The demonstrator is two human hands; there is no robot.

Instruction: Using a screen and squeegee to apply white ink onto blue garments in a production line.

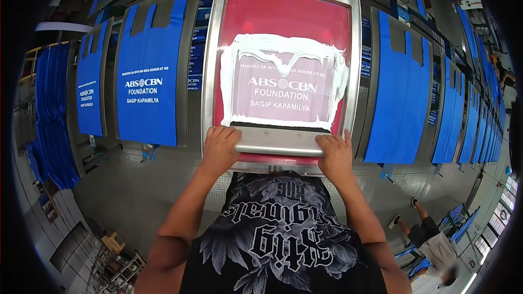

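Observation:
A silver squeegee [278, 142] with a dark blade lies crosswise near the close end of a screen-printing frame [214, 60]. My left hand [220, 149] grips its left end, fingers curled over the top. At the other end, my right hand [335, 155] is closed round the handle, with its outer fingers near the frame's right rail. Red mesh [286, 8] fills the metal frame. Thick white ink [339, 73] borders the pale stencil window [280, 106] on the far side, sides and near edge. White lettering shows in that window.
Blue bags [147, 87] lie flat on grey boards to the left, and more blue bags [395, 98] line the right. Blue fabric [52, 98] hangs far left. Another person [433, 245] is at the lower right. A cardboard box [113, 242] sits lower left.

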